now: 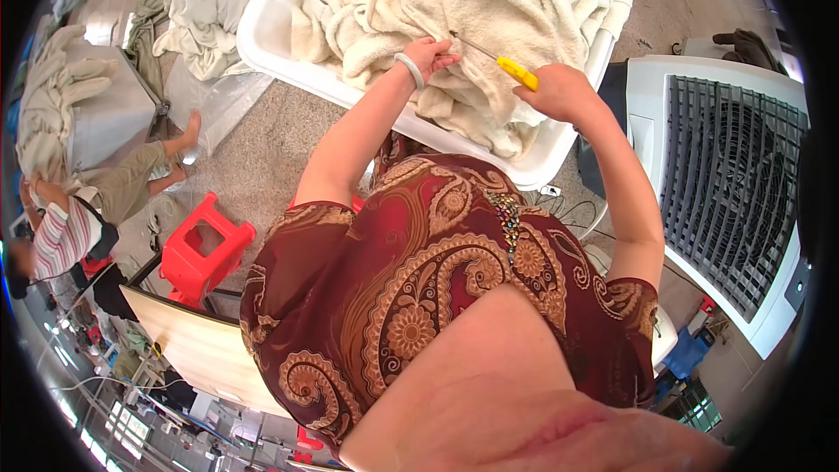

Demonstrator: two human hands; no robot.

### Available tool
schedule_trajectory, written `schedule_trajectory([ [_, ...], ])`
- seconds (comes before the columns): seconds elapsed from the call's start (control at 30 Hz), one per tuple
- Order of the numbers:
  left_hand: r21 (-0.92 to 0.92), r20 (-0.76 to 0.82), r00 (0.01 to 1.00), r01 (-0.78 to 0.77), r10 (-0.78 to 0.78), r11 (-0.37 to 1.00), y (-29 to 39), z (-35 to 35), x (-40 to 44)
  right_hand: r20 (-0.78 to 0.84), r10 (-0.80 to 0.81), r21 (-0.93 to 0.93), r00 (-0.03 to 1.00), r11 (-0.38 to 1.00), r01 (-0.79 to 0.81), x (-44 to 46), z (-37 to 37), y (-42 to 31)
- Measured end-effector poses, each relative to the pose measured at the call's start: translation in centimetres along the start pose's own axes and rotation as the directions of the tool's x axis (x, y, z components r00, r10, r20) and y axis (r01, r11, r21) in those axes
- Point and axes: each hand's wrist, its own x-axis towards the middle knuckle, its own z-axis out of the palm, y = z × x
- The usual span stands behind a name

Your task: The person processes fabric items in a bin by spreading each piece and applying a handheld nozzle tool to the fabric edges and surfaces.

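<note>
At the top middle, the right hand (564, 93) wraps its fingers round a yellow-handled thin metal tool (517, 73), tip by cream fluffy cloth (489, 0) heaped messily inside a white plastic tub (262, 39). Nearby, the left hand's (426, 56) fingers bend; I can't tell if they pinch.

Looks matt, soft and rough-napped in the cream cloth (524, 0); smooth, glossy white plastic in the tub (252, 44). Shows glossy plastic on the yellow handle (517, 73), metal on the thin shaft (479, 48), shiny red plastic on the stool (205, 249), smooth wood-look finish on the counter (188, 350).
</note>
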Motion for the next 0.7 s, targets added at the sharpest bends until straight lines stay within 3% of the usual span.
schedule_trajectory([
  [0.17, 0.143, 0.026, 1.000, -0.004, 0.000, 0.990, 2.4, -1.1, -0.3, 0.020, 0.058, 0.066, 0.998, 0.996, -0.059, -0.3, -0.8, 0.3],
  [0.27, 0.187, -0.071, 0.988, -0.119, 0.134, 0.975, 4.8, -1.7, -0.5, 0.020, 0.062, 0.079, 0.998, 0.995, -0.063, -0.2, -0.9, 0.0],
  [0.33, 0.006, -0.249, 0.948, -0.205, 0.200, 0.979, 6.3, -2.0, 0.4, -0.016, 0.012, 0.038, 1.000, 0.999, -0.012, 0.5, -1.2, -0.5],
  [0.37, 0.006, -0.249, 0.947, -0.206, 0.201, 0.979, 6.8, -2.3, 1.5, -0.017, 0.011, 0.039, 1.000, 0.999, -0.011, 1.0, -1.4, -0.8],
  [0.43, -0.196, -0.359, 0.932, -0.125, 0.048, 0.972, 7.3, -3.1, 3.9, -0.041, -0.022, 0.032, 0.999, 0.999, 0.024, 2.0, -1.8, -1.5],
  [0.57, -0.375, -0.303, 0.952, -0.079, -0.042, 0.924, 7.4, -3.9, 6.2, -0.065, -0.049, 0.003, 0.997, 0.999, 0.049, 4.2, -2.6, -2.6],
  [0.7, -0.350, -0.319, 0.947, -0.088, -0.030, 0.933, 7.3, -3.2, 5.4, -0.001, -0.022, -0.022, 1.000, 1.000, 0.022, 5.5, -2.9, -3.2],
])
